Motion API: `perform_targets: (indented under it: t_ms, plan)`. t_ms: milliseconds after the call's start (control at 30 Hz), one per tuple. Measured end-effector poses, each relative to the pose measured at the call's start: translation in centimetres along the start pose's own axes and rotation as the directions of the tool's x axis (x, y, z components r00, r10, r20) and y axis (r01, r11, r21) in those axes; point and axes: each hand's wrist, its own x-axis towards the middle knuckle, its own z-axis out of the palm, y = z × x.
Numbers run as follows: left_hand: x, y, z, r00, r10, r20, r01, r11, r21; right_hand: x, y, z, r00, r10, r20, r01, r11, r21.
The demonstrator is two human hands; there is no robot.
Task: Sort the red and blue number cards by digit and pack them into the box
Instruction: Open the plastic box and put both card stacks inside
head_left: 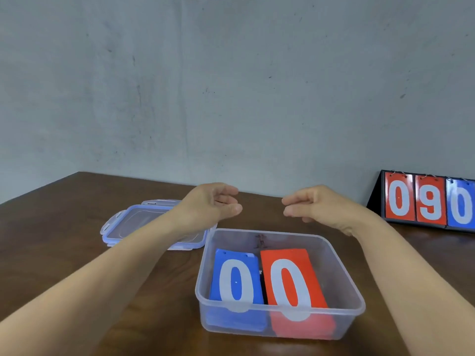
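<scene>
While both bare hands hang in the air above the far rim of the box, neither touches anything. The left hand (216, 201) and the right hand (316, 205) face each other palm to palm with a gap between them. Each grip is slack, with loosely curled fingers that hold nothing.

Near them, the clear rectangular plastic box (341, 278) stands uncovered on the dark brown wooden counter (77, 227). Inside it, a blue card with a white 0 (236, 278) lies in the left half. A red card with a white 0 (293, 281) lies just beside it in the right half. Both face up.

Left of the box and partly under the left forearm, the clear plastic lid with snap clasps (144, 222) lies flat on the counter. At the far right, a black tent-shaped flip scoreboard (431, 199) shows a red 0, a red 9 and a blue digit cut off by the frame edge.
</scene>
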Motion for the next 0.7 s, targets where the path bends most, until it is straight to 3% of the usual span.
perform_targets:
  t_ms: [200,433,567,700]
  plan:
    - [-0.5,-3.3,-4.1,0.974,-0.137,-0.178,0.126,0.989,-0.074,4.7,-0.9,1.6,0.990,0.034,0.135,-0.051,0.991,0.124]
    - [-1.1,-8.6,-11.2,0.878,-0.315,-0.360,0.328,0.944,-0.026,10.3,-5.4,5.4,0.979,0.077,0.191,-0.104,0.985,0.137]
    - [-0.1,-12.4,-14.6,0.821,-0.415,-0.391,0.468,0.883,0.045,13.5,-8.0,9.0,0.967,0.162,0.199,-0.183,0.979,0.091]
    - [2.4,-16.2,-16.2,0.784,-0.512,-0.350,0.580,0.806,0.122,16.3,-8.4,12.4,0.911,0.355,0.212,-0.354,0.934,-0.046]
